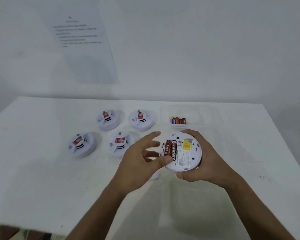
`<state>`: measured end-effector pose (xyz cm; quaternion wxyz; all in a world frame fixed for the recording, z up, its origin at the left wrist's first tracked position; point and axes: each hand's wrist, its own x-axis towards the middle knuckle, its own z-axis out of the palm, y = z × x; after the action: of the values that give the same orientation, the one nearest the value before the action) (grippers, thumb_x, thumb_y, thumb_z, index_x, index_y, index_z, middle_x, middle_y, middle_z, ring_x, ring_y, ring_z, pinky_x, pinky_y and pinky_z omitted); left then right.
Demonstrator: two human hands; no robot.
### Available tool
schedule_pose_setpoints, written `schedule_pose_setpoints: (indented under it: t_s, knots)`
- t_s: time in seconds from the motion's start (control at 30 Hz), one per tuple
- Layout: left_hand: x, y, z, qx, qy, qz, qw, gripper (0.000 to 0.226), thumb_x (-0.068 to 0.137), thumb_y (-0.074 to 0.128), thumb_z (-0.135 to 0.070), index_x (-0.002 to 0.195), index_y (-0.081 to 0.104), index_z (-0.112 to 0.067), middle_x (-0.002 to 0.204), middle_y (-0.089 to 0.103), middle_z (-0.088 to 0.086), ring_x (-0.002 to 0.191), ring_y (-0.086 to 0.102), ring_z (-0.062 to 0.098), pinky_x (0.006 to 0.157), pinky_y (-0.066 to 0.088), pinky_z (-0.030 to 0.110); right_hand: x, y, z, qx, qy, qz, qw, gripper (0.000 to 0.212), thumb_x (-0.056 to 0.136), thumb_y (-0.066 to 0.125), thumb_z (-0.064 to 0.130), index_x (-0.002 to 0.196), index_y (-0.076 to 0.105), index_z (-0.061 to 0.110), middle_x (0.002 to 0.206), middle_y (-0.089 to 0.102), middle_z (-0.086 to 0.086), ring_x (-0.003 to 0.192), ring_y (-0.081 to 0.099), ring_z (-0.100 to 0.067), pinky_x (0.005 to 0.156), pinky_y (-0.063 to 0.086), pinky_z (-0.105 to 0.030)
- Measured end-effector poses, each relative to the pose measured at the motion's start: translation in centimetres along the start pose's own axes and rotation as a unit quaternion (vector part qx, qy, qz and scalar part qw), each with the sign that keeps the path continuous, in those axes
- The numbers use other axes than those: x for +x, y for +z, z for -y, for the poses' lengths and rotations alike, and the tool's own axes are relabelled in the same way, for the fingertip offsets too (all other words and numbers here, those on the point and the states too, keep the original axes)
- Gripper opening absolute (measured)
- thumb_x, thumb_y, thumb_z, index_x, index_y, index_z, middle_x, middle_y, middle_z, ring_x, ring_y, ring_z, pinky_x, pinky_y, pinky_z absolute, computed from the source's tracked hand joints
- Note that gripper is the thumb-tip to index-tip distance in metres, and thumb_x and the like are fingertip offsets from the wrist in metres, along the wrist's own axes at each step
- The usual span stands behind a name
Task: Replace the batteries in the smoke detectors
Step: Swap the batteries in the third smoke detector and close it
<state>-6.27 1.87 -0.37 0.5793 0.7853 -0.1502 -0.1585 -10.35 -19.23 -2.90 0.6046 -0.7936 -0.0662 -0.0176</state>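
Head view shows us a white smoke detector [182, 150] held back-side up above the white table [42, 170], its battery bay uncovered with two batteries [171, 150] lying side by side in it, one red and black, one black marked EVEREADY. A yellow sticker [187, 144] sits beside the bay. Our right hand [204, 158] cups the detector from the right, fingers wrapped round its rim. Our left hand [142, 158] is spread wide, gripping nothing, its thumb tip touching the detector's near-left edge by the batteries; its fingers are blurred. Four more detectors [108, 119] rest face up on the table to the left. Behind the held detector, a clear plastic tray [197, 115] holds spare batteries [179, 120]. A printed sheet [80, 35] hangs on the wall.
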Motion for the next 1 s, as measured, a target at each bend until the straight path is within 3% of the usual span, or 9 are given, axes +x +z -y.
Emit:
schedule_pose_setpoints:
  t_s: [0.1, 0.27, 0.37, 0.47, 0.6, 0.7, 0.8, 0.9, 1.0]
  knots:
    - [-0.6, -1.1, -0.2, -0.044, -0.067, 0.023, 0.997, 0.083, 0.062, 0.084, -0.037, 0.135, 0.045, -0.038, 0.103, 0.074, 0.000, 0.082, 0.072, 0.015, 0.076, 0.058, 0.032, 0.5, 0.9, 0.2, 0.000, -0.009, 0.034, 0.999, 0.091, 0.050, 0.087, 0.002, 0.129, 0.045, 0.018, 0.113, 0.063, 0.010, 0.108, 0.063, -0.014, 0.080, 0.055, -0.023]
    - [-1.7, -2.0, 0.6, -0.082, -0.098, -0.029, 0.991, 0.072, 0.070, 0.085, -0.015, 0.130, 0.049, -0.031, 0.088, 0.074, 0.011, 0.081, 0.070, 0.030, 0.068, 0.057, 0.029, 1.0, 2.5, 0.1, -0.003, -0.024, 0.075, 0.997, 0.093, 0.050, 0.088, 0.003, 0.132, 0.044, 0.016, 0.117, 0.061, 0.008, 0.111, 0.062, -0.015, 0.083, 0.054, -0.022]
    - [-2.3, -2.0, 1.2, -0.099, -0.102, -0.047, 0.989, 0.064, 0.075, 0.082, -0.015, 0.128, 0.050, -0.028, 0.089, 0.074, 0.011, 0.082, 0.072, 0.025, 0.066, 0.057, 0.027, 1.1, 3.0, 0.0, 0.004, -0.017, 0.091, 0.996, 0.094, 0.052, 0.089, 0.004, 0.133, 0.045, 0.019, 0.119, 0.060, 0.008, 0.114, 0.061, -0.015, 0.084, 0.054, -0.025]
    - [-2.3, -1.8, 2.0, -0.079, -0.108, -0.057, 0.989, 0.049, 0.084, 0.073, -0.030, 0.128, 0.052, -0.027, 0.089, 0.075, 0.004, 0.075, 0.072, 0.017, 0.065, 0.058, 0.027, 0.8, 2.7, -0.1, 0.005, -0.004, 0.099, 0.995, 0.095, 0.051, 0.090, 0.014, 0.135, 0.045, 0.021, 0.121, 0.060, 0.010, 0.116, 0.060, -0.013, 0.087, 0.053, -0.023]
    - [-1.5, -2.7, 5.4, 0.100, -0.127, -0.084, 0.983, 0.060, 0.076, 0.072, -0.054, 0.129, 0.056, -0.032, 0.091, 0.068, -0.007, 0.072, 0.065, 0.008, 0.064, 0.052, 0.022, -0.4, 1.6, -0.3, 0.005, 0.005, 0.075, 0.997, 0.096, 0.046, 0.086, 0.029, 0.133, 0.046, 0.023, 0.121, 0.059, 0.015, 0.117, 0.058, -0.009, 0.087, 0.051, -0.017]
    - [-1.3, -3.0, 7.4, 0.227, -0.140, -0.049, 0.962, 0.072, 0.069, 0.078, -0.056, 0.133, 0.051, -0.036, 0.093, 0.057, -0.014, 0.077, 0.055, 0.001, 0.066, 0.041, 0.015, -1.4, 0.6, -0.4, 0.001, 0.007, 0.054, 0.999, 0.095, 0.044, 0.087, 0.029, 0.130, 0.048, 0.028, 0.124, 0.059, 0.007, 0.117, 0.059, -0.012, 0.086, 0.052, -0.020]
    - [-1.1, -2.9, 7.9, 0.296, -0.131, 0.002, 0.946, 0.083, 0.068, 0.079, -0.054, 0.140, 0.043, -0.031, 0.102, 0.051, -0.010, 0.086, 0.048, 0.006, 0.076, 0.038, 0.019, -2.3, 0.0, -0.3, 0.000, 0.012, 0.046, 0.999, 0.093, 0.045, 0.087, 0.024, 0.130, 0.048, 0.027, 0.123, 0.061, 0.013, 0.115, 0.060, -0.007, 0.083, 0.053, -0.015]
    - [-0.7, -2.9, 8.2, 0.347, -0.101, 0.031, 0.932, 0.080, 0.069, 0.079, -0.053, 0.137, 0.047, -0.027, 0.110, 0.051, -0.005, 0.094, 0.048, 0.011, 0.079, 0.036, 0.020, -3.0, 0.1, -0.4, -0.003, 0.023, 0.050, 0.998, 0.094, 0.047, 0.089, 0.012, 0.129, 0.048, 0.029, 0.122, 0.060, 0.014, 0.116, 0.059, -0.006, 0.083, 0.053, -0.016]
    - [-0.2, -3.2, 8.2, 0.373, -0.087, 0.051, 0.923, 0.065, 0.069, 0.078, -0.053, 0.122, 0.058, -0.023, 0.101, 0.051, -0.002, 0.088, 0.047, 0.012, 0.066, 0.037, 0.017, -3.7, 0.5, -0.5, -0.009, 0.042, 0.054, 0.998, 0.092, 0.048, 0.088, 0.006, 0.127, 0.048, 0.034, 0.116, 0.062, 0.018, 0.112, 0.060, -0.005, 0.081, 0.056, -0.019]
